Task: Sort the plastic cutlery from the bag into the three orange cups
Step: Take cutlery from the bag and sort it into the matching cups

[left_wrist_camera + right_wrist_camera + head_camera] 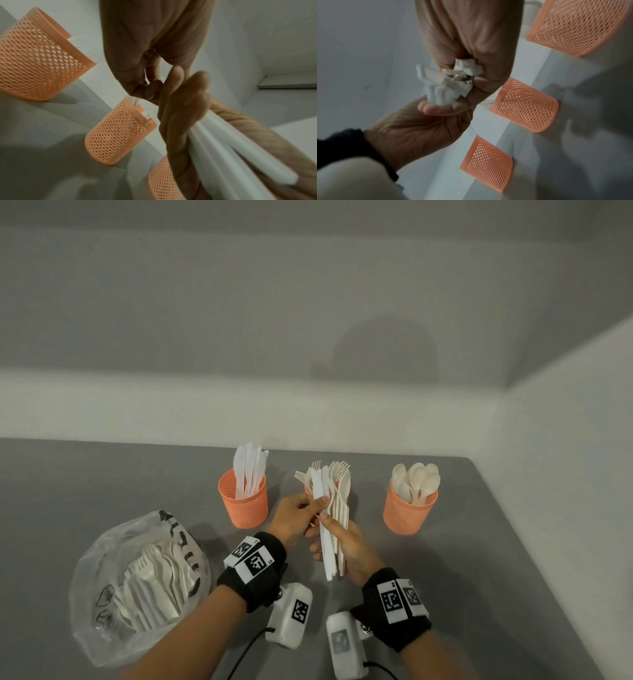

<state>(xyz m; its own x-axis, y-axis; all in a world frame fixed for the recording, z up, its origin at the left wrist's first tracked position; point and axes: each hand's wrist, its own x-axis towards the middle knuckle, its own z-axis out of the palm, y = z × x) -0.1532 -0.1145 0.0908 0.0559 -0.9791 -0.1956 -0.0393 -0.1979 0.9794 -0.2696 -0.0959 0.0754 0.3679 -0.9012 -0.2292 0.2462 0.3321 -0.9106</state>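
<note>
My right hand [339, 542] grips a bundle of white and cream forks and knives [337, 508] by the handles, held upright above the table. My left hand [317, 505] pinches a white knife [318, 486] at the bundle's left side. The handle ends [452, 81] stick out of my right fist. Three orange mesh cups stand in a row behind. The left cup [244, 505] holds knives and the right cup [409, 511] holds spoons. The middle cup [118, 132] holds forks and is mostly hidden behind the bundle in the head view. The clear plastic bag [137, 587] lies front left with several pieces inside.
The grey table [479, 577] ends at a white wall behind the cups and at a wall on the right. Black cables trail from the wrist cameras near the front edge.
</note>
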